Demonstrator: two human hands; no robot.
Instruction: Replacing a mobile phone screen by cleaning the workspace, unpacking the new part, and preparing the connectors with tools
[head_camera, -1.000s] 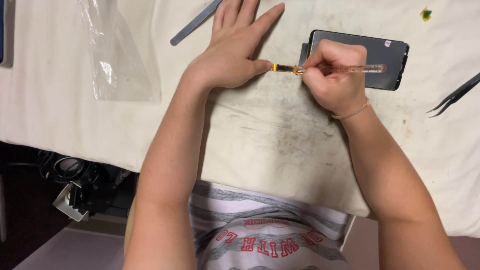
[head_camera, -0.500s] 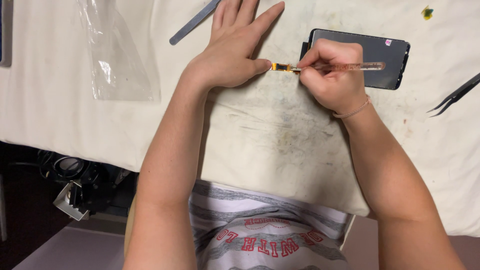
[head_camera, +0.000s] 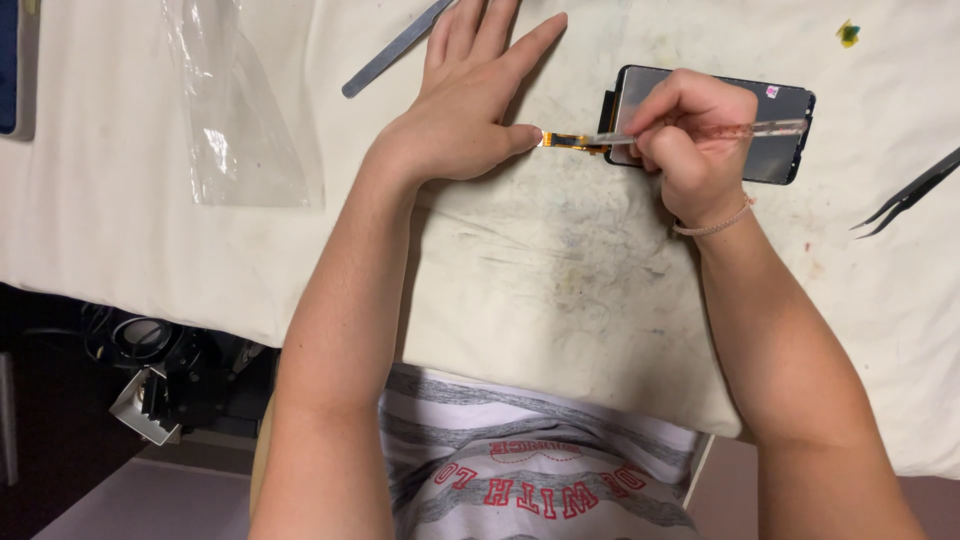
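Left hand (head_camera: 470, 110) lies flat, open — thumb pinning the orange flex cable (head_camera: 572, 141); right hand (head_camera: 690, 135) grips a clear-handled tool (head_camera: 750, 129) (over the phone screen (head_camera: 775, 160)).

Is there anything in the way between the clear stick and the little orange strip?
Nothing visible. The right hand holds the clear stick with its tip right at the orange strip beside the dark phone screen. The left hand pins the strip's other end with its thumb.
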